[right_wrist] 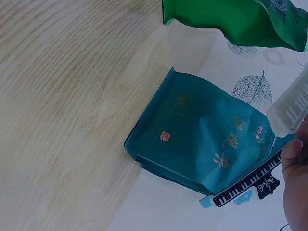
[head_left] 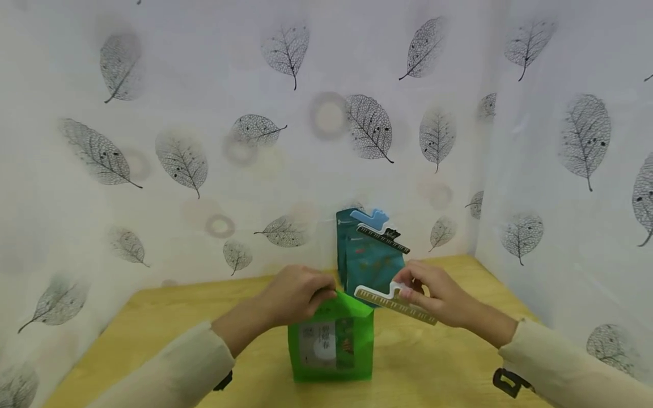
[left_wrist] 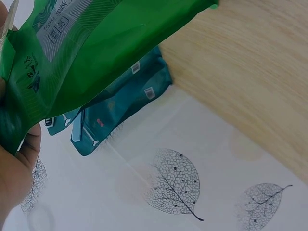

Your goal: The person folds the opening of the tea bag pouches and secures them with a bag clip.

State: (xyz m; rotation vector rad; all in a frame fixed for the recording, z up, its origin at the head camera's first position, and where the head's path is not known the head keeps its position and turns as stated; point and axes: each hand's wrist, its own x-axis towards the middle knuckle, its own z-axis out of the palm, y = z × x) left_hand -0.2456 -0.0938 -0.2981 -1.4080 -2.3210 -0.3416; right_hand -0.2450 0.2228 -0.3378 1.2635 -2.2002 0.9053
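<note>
A bright green bag (head_left: 359,362) with a printed label stands upright on the table near the front. My left hand (head_left: 298,292) pinches its folded top edge, and in the left wrist view the thumb and fingers lie on either side of the green bag (left_wrist: 96,72). To the right, my right hand (head_left: 441,294) holds a white-and-gold bag clip (head_left: 380,299) with a piano-key pattern by its raised handle. The clip's left end overlaps the bag's top right corner in the head view. The right wrist view shows part of the same clip (right_wrist: 288,108) at the right edge.
Behind the green bag stand two teal bags (head_left: 374,263) close together. A black piano-key clip (head_left: 382,238) sits across the front one's top, and a blue clip (head_left: 363,219) is on the rear one. Leaf-printed curtain (head_left: 326,170) encloses the wooden table (head_left: 204,317).
</note>
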